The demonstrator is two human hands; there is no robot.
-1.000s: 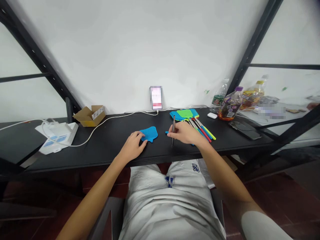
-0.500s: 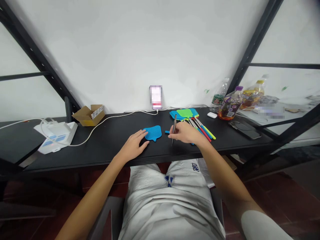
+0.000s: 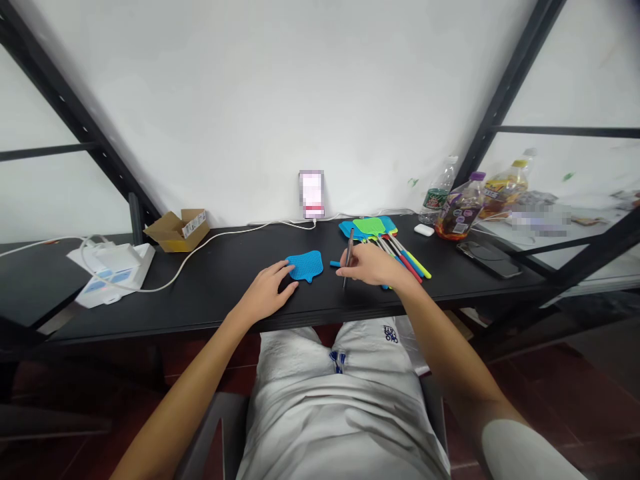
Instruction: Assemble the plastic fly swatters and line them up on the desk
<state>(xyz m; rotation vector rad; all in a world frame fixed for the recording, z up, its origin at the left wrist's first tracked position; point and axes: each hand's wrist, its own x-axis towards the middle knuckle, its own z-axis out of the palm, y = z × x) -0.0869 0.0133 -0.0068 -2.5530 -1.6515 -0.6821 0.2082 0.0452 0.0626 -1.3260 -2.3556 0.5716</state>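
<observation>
A blue fly swatter head (image 3: pixel 306 266) with a short stub at its base lies flat on the black table. My left hand (image 3: pixel 270 290) rests beside it, fingers spread, the fingertips touching its left edge. My right hand (image 3: pixel 373 265) is closed around a slim, dark metallic pen-like stick (image 3: pixel 349 250), held nearly upright with its lower tip close to the table; its exact kind is unclear. A blue handle end (image 3: pixel 335 264) pokes out left of my right hand, the rest hidden. Behind that hand lies a pile of fly swatters (image 3: pixel 370 227) with coloured handles.
A lit phone (image 3: pixel 312 195) leans on the wall, its white cable (image 3: pixel 240 231) running left. An open cardboard box (image 3: pixel 179 231) and a white power strip (image 3: pixel 120 267) stand left. Right are bottles (image 3: pixel 457 208), a white case (image 3: pixel 424 230) and a dark phone (image 3: pixel 489 259).
</observation>
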